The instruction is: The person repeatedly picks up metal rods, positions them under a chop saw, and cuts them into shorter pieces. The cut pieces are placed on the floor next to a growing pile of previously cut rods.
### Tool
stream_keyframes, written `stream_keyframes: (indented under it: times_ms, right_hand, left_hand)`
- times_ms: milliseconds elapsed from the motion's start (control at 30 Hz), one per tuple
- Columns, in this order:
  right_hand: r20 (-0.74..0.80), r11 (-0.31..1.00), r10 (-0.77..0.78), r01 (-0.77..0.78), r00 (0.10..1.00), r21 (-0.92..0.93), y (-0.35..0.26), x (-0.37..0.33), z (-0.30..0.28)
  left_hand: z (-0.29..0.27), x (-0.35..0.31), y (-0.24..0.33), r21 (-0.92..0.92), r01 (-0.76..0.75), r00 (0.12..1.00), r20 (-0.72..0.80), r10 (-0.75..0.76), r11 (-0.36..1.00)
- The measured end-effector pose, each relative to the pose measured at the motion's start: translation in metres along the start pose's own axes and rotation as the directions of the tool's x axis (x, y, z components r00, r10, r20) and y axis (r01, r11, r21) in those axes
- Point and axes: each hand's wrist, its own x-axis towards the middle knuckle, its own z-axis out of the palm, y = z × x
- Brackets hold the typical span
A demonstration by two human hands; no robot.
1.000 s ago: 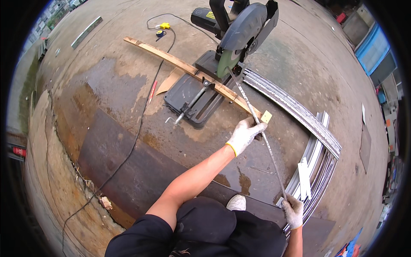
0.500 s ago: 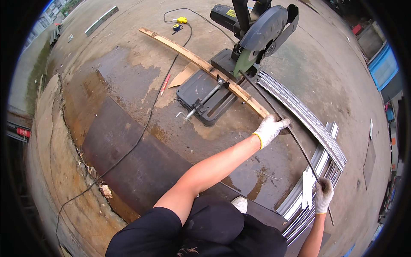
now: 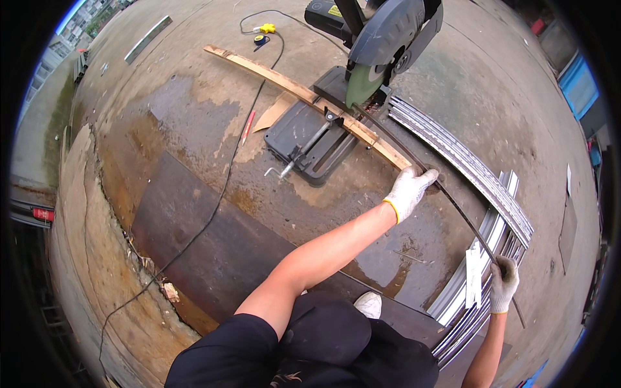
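A long, thin dark metal rod (image 3: 466, 218) slants from the saw down past my right side. My left hand (image 3: 407, 193), in a white glove with a yellow cuff, closes around it beside the near end of a wooden strip (image 3: 284, 82). Farther down, my gloved right hand (image 3: 503, 284) grips the rod close to its lower end. The rod's far end lies at the greenish disc (image 3: 363, 84) of a black-and-grey cut-off saw (image 3: 388, 39). Small orange specks show beside the disc. The wooden strip lies across the saw's base (image 3: 304, 145), by its clamp screw (image 3: 307, 143).
Pale metal profiles (image 3: 462, 165) lie right of the rod, with more profiles (image 3: 475, 258) beneath my right hand. A dark sheet (image 3: 200, 220) covers ground at left, crossed by a black cable (image 3: 213, 216). A red marker (image 3: 248, 127) and a yellow connector (image 3: 266, 28) lie beyond.
The whole view has shifted slightly. My right hand and the rod's lower end sit a little farther right. Orange specks now show by the disc. Both hands keep their grip.
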Motion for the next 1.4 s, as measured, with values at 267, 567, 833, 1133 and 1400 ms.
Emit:
stream_keyframes:
  times_ms: [267,567,833,1133,1400]
  right_hand:
    - [0.163,0.901,0.399,-0.419,0.902,0.114,-0.039,-0.083,0.029]
    - [0.529,0.529,0.587,-0.785,0.612,0.322,-0.110,-0.141,0.075]
    - [0.657,0.309,0.529,-0.843,0.537,0.441,-0.137,-0.171,0.100]
    - [0.413,0.551,0.603,-0.731,0.682,0.403,-0.177,-0.189,0.113]
    - [0.194,0.724,0.602,-0.632,0.774,0.275,-0.165,-0.199,0.120]
  left_hand:
    - [-0.017,-0.040,-0.001,0.124,-0.024,0.992,-0.121,0.039,0.992]
    - [-0.042,-0.067,0.021,0.307,0.020,0.973,-0.226,0.052,0.952]
    - [-0.052,-0.077,0.031,0.421,0.028,0.949,-0.297,0.108,0.906]
    - [-0.056,-0.085,0.038,0.100,0.044,0.975,-0.221,-0.021,0.994]
    - [-0.062,-0.082,0.032,-0.120,0.106,0.978,-0.168,-0.125,0.987]
